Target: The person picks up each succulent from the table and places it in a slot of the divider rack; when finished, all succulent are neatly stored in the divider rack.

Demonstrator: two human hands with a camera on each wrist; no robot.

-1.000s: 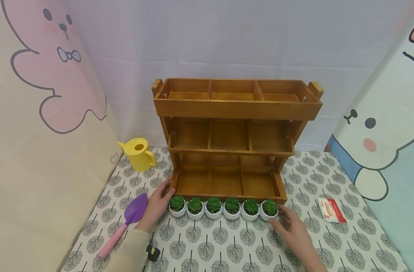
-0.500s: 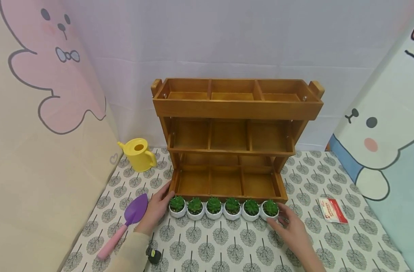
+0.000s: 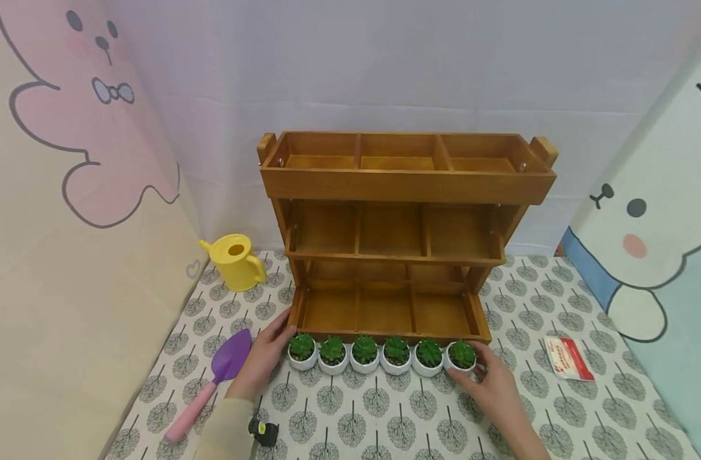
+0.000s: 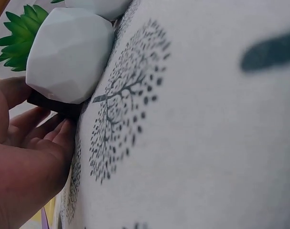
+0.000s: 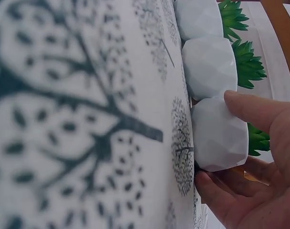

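Note:
Several small white pots with green succulents stand in a row along the front of a brown wooden three-tier shelf (image 3: 408,186). My right hand (image 3: 496,386) pinches the rightmost potted succulent (image 3: 462,354). In the right wrist view its thumb presses the white faceted side (image 5: 220,136), with the other fingers round the far side. My left hand (image 3: 262,358) holds the shelf's lower front left corner, beside the leftmost potted succulent (image 3: 302,350). The left wrist view has that thumb right at the white pot (image 4: 70,57) and the fingers curled at the dark shelf edge.
A yellow watering can (image 3: 236,262) stands at the back left. Beside my left forearm lies a purple trowel (image 3: 231,358) with a pink handle. A small black object (image 3: 264,432) sits near the left sleeve. On the right lies a red and white packet (image 3: 569,359). The shelf compartments hold nothing.
My right thumb has moved left onto the rightmost pot, and the hand has closed round it. The left hand stays at the shelf corner. The head view has shifted slightly.

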